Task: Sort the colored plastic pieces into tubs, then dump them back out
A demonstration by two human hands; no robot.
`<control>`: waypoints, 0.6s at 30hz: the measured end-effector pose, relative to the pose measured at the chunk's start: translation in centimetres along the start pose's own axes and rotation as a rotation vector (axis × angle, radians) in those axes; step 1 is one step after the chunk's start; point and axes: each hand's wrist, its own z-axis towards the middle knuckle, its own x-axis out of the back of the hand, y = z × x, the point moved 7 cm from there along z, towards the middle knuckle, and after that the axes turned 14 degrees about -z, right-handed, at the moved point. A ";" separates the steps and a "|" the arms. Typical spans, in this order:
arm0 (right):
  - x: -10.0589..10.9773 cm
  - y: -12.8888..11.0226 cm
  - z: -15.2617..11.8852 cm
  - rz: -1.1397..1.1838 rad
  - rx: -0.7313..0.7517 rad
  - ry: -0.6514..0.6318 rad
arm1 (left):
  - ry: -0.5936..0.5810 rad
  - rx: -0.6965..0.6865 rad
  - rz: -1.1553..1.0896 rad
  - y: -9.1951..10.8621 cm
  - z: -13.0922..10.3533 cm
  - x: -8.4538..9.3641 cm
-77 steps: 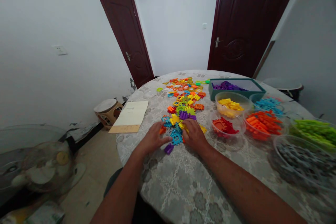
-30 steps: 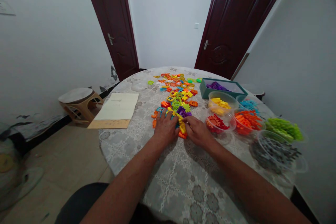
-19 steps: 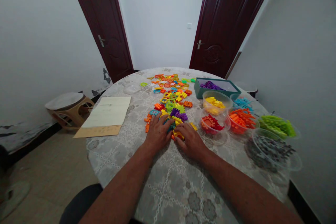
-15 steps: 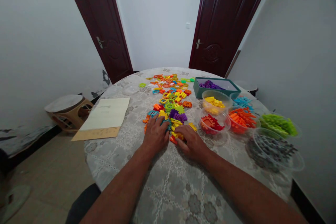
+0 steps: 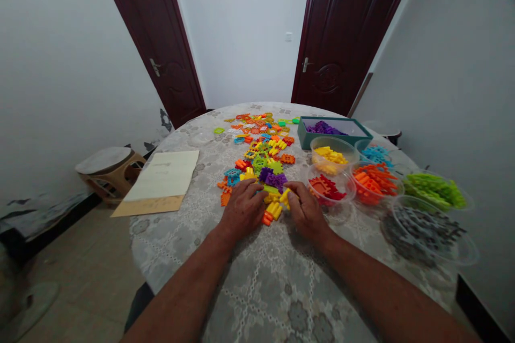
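Note:
Colourful plastic pieces lie in a long heap down the middle of the table. My right hand [image 5: 306, 210] pinches a yellow piece [image 5: 285, 198] at the heap's near right side. Over the near left part, my left hand [image 5: 246, 209] rests palm down with bent fingers; whatever is under its fingertips is hidden. Between the hands lie yellow pieces [image 5: 274, 210] and an orange one [image 5: 266, 218]. Purple pieces [image 5: 276, 179] sit just beyond them, and blue pieces [image 5: 232, 176] lie beyond the left hand.
To the right stand clear tubs of yellow [image 5: 330, 156], red [image 5: 326, 188], orange [image 5: 374, 179], blue [image 5: 377, 155], green [image 5: 434, 190] and grey pieces [image 5: 428, 228], plus a green box [image 5: 303, 138] holding purple ones. Paper [image 5: 163, 174] lies left; a stool [image 5: 107, 163] stands beyond the table.
My right hand has moved slightly right and now pinches a yellow piece. My left hand has shifted a little towards me and right, uncovering blue pieces. More yellow pieces show between the hands.

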 end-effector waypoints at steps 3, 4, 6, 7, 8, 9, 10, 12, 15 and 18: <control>-0.2 0.4 0.1 -0.045 -0.040 -0.013 | -0.051 0.012 0.033 -0.2 0.0 -1.1; -0.4 0.5 0.2 -0.058 -0.043 -0.027 | -0.055 0.027 0.040 -0.4 0.0 -1.3; -0.9 0.7 0.3 -0.086 -0.027 -0.052 | -0.057 0.054 0.043 -0.7 0.0 -1.4; -1.1 0.8 0.3 -0.107 -0.007 -0.062 | -0.055 0.065 0.041 -0.9 0.0 -1.4; -1.3 0.9 0.4 -0.136 0.020 -0.070 | -0.054 0.074 0.041 -1.0 0.0 -1.4; -1.5 1.1 0.4 -0.176 0.050 -0.076 | -0.056 0.081 0.043 -1.1 0.0 -1.4; -1.6 1.2 0.4 -0.218 0.080 -0.081 | -0.058 0.083 0.047 -1.1 -0.1 -1.4; -1.7 1.3 0.4 -0.291 0.138 -0.093 | -0.064 0.081 0.059 -1.1 -0.1 -1.4; -1.9 1.0 0.1 -0.334 0.211 -0.138 | -0.057 0.096 0.083 -1.1 -0.1 -1.4; -2.3 0.0 -0.5 -0.333 0.268 -0.211 | -0.040 0.114 0.093 -1.2 0.0 -1.1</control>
